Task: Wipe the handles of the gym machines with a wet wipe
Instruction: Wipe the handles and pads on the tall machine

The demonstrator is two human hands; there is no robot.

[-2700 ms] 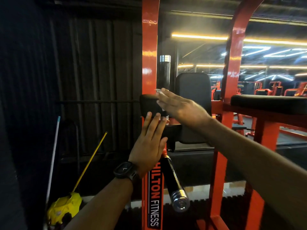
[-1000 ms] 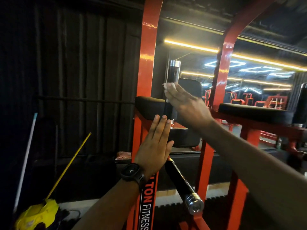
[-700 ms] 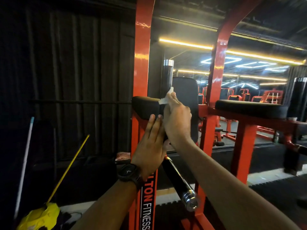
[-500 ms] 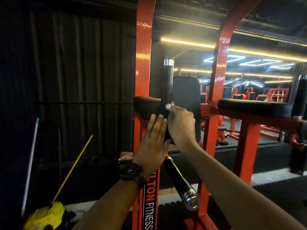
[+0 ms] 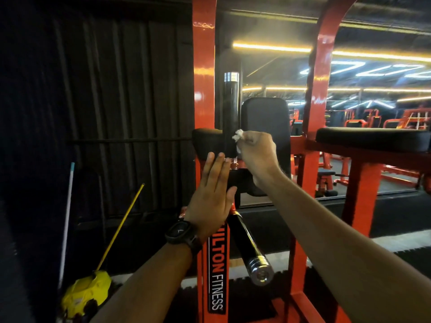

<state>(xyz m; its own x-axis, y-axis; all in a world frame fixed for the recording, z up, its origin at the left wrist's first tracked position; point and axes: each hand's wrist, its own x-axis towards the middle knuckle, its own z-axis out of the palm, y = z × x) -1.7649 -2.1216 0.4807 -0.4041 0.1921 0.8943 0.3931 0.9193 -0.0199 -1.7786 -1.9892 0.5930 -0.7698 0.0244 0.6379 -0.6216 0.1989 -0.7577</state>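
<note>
Bare forearms, no sleeves; black square-faced watch (image 5: 180, 233) on left wrist.

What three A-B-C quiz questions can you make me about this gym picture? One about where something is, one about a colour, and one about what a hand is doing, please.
1. Where is the wet wipe?
A. On the floor
B. Pinched in the right hand, at the upright black handle
C. Draped over the watch

2. What colour is the machine frame?
A. Blue
B. Orange-red
C. Green

3. How is the left hand?
A. Flat, fingers straight
B. A tight fist
C. Gripping a bottle

Answers:
1 B: the white wipe pokes out of the right hand's fingers beside the handle.
2 B: the frame is glossy orange-red.
3 A: its fingers point straight up and hold nothing.
</note>
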